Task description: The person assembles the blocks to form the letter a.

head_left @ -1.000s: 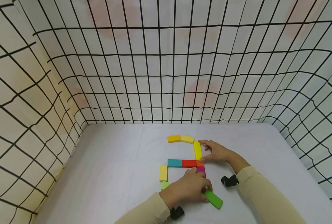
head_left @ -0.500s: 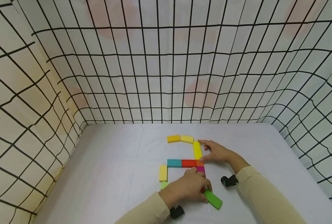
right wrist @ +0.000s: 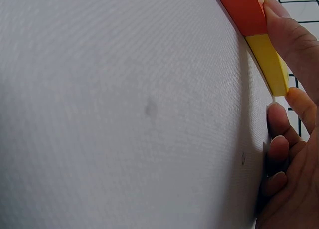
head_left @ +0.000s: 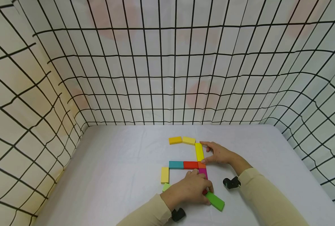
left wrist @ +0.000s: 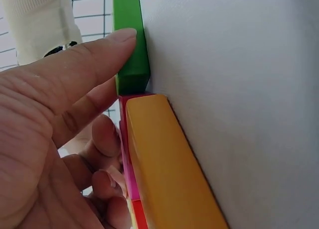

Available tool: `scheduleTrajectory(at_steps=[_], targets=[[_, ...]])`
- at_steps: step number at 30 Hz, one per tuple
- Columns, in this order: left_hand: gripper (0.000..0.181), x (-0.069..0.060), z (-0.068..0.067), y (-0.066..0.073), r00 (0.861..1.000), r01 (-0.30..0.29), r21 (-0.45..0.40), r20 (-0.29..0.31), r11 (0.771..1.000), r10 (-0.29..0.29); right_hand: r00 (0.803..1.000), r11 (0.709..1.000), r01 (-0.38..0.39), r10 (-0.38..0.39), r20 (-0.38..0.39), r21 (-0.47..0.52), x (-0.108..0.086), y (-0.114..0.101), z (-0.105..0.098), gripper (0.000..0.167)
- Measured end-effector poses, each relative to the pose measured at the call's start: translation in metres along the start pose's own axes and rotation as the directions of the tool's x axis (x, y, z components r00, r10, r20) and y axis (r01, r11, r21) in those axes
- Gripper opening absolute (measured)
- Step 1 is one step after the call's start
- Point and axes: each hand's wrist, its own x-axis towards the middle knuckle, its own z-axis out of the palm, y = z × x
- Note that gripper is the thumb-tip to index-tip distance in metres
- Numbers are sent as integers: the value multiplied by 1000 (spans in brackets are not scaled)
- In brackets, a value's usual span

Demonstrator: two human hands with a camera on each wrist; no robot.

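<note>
Coloured rectangular blocks lie in a connected figure on the white table. My left hand (head_left: 191, 187) pinches one end of a green block (head_left: 215, 201) between thumb and index finger, and in the left wrist view the thumb lies against this green block (left wrist: 130, 45). Dark red and magenta (head_left: 202, 172) blocks run beyond it, partly hidden by the hand. My right hand (head_left: 219, 153) has its thumb touching the orange block (head_left: 202, 164) and its index fingertip at the far end of the yellow block (head_left: 199, 152). Its other fingers are loosely bent (right wrist: 279, 149).
Red (head_left: 190, 165) and teal (head_left: 176, 164) blocks extend left from the orange one. Pale yellow (head_left: 188, 140) and amber (head_left: 175, 140) blocks form the far end. Another pale yellow block (head_left: 165, 174) and a light green one (head_left: 166, 187) sit at left. Black wire mesh (head_left: 167, 77) surrounds the table.
</note>
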Motion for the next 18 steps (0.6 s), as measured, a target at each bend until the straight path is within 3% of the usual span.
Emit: scheduleTrajectory(at_steps=[6,9,15,18], targets=[[35,-3,-2,-2,1000,-3,-19,-13,1000,2,1000,1000,-2,2,6,-1,1,-2,0,99],[36,-7,-10,-7,999,-7,-33,-35,999,5,1000,1000,4,-4,9,2,1,-2,0,99],[32,-22,-40,-22,988,78,-60,-132,995,-86,1000,1000,2,-2,4,-3,-1,-4,-1,98],[30,-28,-49,-30,979,116,-78,-162,990,-127,1000,1000,-6,6,7,-5,-1,-4,-1,99]])
